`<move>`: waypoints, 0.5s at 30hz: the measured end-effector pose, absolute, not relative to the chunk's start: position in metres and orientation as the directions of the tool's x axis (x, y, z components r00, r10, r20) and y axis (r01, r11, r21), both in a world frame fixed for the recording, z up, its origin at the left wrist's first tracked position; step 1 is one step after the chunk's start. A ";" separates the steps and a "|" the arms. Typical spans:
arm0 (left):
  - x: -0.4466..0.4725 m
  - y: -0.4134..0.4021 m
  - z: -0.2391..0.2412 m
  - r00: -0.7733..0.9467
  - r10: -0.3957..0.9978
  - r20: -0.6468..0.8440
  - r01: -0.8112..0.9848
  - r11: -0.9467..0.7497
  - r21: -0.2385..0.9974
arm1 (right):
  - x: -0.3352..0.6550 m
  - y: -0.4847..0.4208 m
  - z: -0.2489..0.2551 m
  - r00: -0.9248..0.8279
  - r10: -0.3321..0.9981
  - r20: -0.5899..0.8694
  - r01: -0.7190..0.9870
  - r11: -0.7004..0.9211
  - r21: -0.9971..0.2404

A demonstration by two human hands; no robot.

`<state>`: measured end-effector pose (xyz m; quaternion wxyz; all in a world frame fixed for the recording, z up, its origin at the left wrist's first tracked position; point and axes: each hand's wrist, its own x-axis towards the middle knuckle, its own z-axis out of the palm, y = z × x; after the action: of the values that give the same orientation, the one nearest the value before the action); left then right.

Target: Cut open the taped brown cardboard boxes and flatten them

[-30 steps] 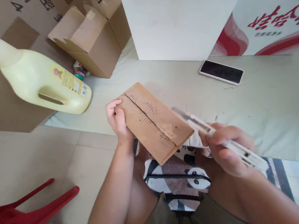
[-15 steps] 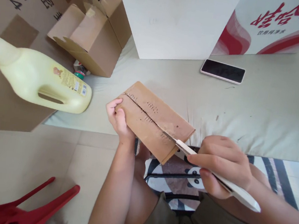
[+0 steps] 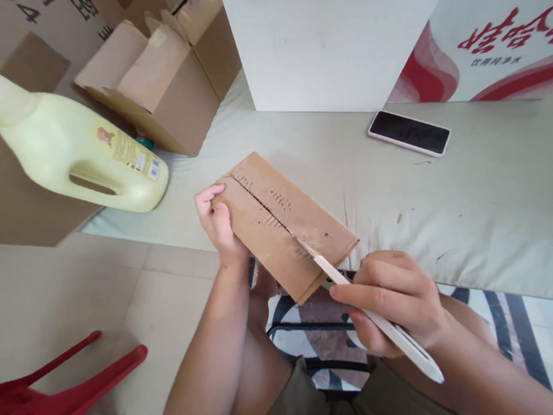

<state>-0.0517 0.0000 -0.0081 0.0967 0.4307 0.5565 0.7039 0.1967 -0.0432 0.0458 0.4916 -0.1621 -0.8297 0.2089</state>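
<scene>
Gripping its left end, the left hand (image 3: 217, 224) steadies the flat brown cardboard box (image 3: 274, 224) on the pale green mat (image 3: 341, 168), while the right hand (image 3: 390, 300), closed round the slim white utility knife (image 3: 412, 351), has lowered the blade from mid-air into the box's seam, starting the cut.

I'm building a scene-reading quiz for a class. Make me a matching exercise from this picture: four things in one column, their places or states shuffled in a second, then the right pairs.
Things:
1. flat brown box
2. white knife
3. phone
4. yellow jug

Places or states:
A. lying on its side at the far left
B. screen up on the pale mat
C. gripped at one end by the left hand
D. held in the right hand, tip at the box's seam

Pairs: 1-C, 2-D, 3-B, 4-A
</scene>
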 end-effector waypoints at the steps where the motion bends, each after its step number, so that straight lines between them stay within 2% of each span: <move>1: -0.052 0.000 -0.008 -0.609 0.618 0.497 0.344 -0.359 0.868 | 0.197 -0.043 0.046 -0.459 0.471 0.754 0.059 0.862 -0.503; 6: -0.051 0.000 -0.008 -0.605 0.633 0.484 0.334 -0.350 0.875 | 0.195 -0.044 0.046 -0.433 0.464 0.773 0.039 0.866 -0.498; 11: -0.050 0.000 -0.008 -0.609 0.625 0.489 0.311 -0.378 0.872 | 0.192 -0.045 0.046 -0.456 0.517 0.724 0.186 0.851 -0.491; 15: -0.049 0.000 -0.007 -0.602 0.624 0.498 0.328 -0.374 0.867 | 0.192 -0.046 0.048 -0.469 0.465 0.751 0.195 0.884 -0.426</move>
<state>-0.0492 -0.0004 -0.0069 0.1047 0.4335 0.5494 0.7066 0.1923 -0.0460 0.0475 0.4768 -0.1951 -0.8453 0.1418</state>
